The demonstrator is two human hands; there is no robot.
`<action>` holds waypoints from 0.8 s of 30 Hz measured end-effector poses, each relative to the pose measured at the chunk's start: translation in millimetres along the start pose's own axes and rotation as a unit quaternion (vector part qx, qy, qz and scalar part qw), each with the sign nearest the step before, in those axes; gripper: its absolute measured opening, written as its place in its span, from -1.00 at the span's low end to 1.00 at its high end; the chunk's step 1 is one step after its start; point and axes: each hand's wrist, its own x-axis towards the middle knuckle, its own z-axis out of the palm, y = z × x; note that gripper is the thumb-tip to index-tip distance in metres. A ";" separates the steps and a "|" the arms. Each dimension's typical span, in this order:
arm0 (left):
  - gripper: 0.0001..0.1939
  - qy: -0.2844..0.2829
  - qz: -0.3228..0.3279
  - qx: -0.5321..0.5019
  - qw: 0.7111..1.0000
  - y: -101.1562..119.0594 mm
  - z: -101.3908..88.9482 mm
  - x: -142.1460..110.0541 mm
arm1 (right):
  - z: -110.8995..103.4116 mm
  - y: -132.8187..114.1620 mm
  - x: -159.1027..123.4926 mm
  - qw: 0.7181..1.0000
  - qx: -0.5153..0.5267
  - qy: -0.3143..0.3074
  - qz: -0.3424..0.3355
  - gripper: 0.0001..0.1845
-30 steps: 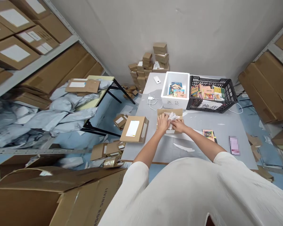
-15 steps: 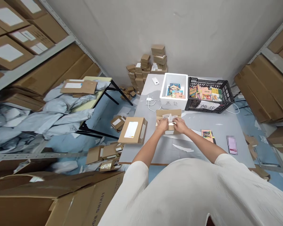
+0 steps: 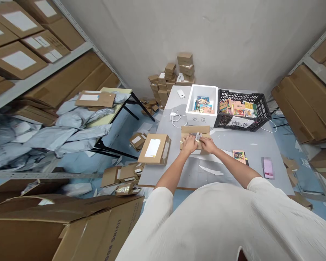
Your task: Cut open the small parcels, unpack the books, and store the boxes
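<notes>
Brown cardboard box (image 3: pixel 204 152), far flap (image 3: pixel 195 129) raised; left hand (image 3: pixel 190 144), right hand (image 3: pixel 208 145) at its opening, cannot tell what either grips.

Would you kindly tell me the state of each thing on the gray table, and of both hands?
Small carton: open, flap raised
Left hand: curled at the carton's opening
Right hand: likewise
Larger carton: closed, labelled
White foam box: open, holding booklets
Black crate: open, holding more booklets
Pink booklet: lying flat
White paper strip: lying loose
White charger: cable loosely looped
White device: lying flat
Pink item: blurred, state unclear
</notes>
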 end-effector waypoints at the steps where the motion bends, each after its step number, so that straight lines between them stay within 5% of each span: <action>1: -0.61 0.020 0.002 0.002 1.000 3.0 -1.0 -1.3 | -3.4 2.4 -3.0 1.000 0.003 0.014 0.001 -0.46; 6: -0.56 0.058 0.060 -0.012 0.996 33.3 -3.9 -2.2 | -29.0 32.5 -29.1 0.994 0.023 0.094 0.042 -0.52; 11: -0.54 0.041 0.134 -0.025 0.990 86.3 13.0 -1.7 | -54.0 92.6 -76.2 0.978 0.051 0.131 0.155 -0.51; 18: -0.51 -0.038 0.189 -0.061 0.979 155.6 86.0 -11.9 | -58.9 173.5 -170.2 0.931 0.059 0.122 0.340 -0.55; 24: -0.48 -0.186 0.158 -0.088 0.966 191.3 159.6 -24.8 | -40.8 216.0 -222.8 0.907 0.110 0.062 0.403 -0.52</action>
